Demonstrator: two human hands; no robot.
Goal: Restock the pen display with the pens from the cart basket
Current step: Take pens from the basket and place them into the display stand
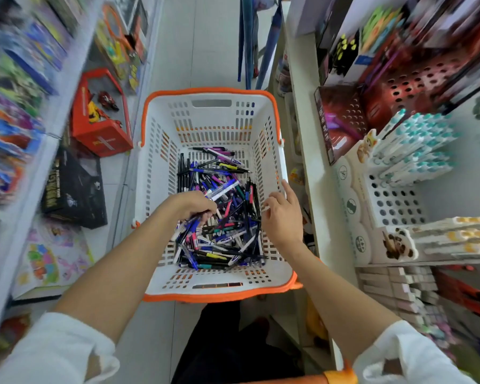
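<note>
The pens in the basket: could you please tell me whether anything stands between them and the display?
Nothing visible does. The left hand grips pens in the open-topped basket, and the display on the shelf shows empty holes; only the open right hand is between.

Bright, even light leaves almost no shadows; the white basket [214,284] at centre is sharp, while blur smears the toy shelves [14,128] at 9 o'clock and the stationery shelves [432,45] at 2 o'clock, and wide-angle distortion bends the edges.
</note>
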